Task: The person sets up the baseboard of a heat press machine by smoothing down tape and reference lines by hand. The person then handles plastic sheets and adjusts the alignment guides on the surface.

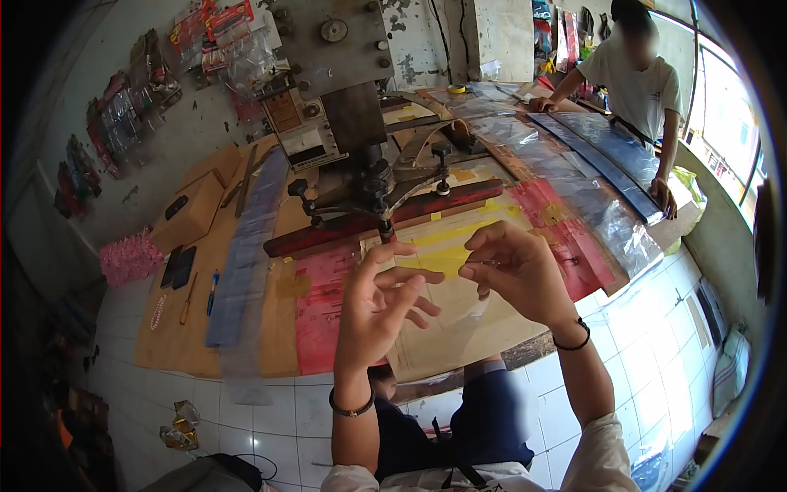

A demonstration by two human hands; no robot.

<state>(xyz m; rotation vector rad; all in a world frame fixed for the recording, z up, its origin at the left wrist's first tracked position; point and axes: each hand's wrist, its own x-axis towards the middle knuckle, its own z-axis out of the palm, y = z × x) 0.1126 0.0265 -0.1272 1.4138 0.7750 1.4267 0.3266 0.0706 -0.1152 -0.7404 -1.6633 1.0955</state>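
Near the frame's centre, the left hand (pixel 379 307) hovered, fingers loosely spread; the right hand (pixel 525 275) pinched narrowly, its contents unclear. Below lay a tan sheet (pixel 459 332) with yellow strips (pixel 438 235). Clearance from the red bar (pixel 455 199) seemed wise.

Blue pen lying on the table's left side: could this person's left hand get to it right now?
Probably yes, with a stretch. The left hand is raised with fingers apart, and only the flat pink sheet and bluish plastic strip seem to lie between it and the blue pen.
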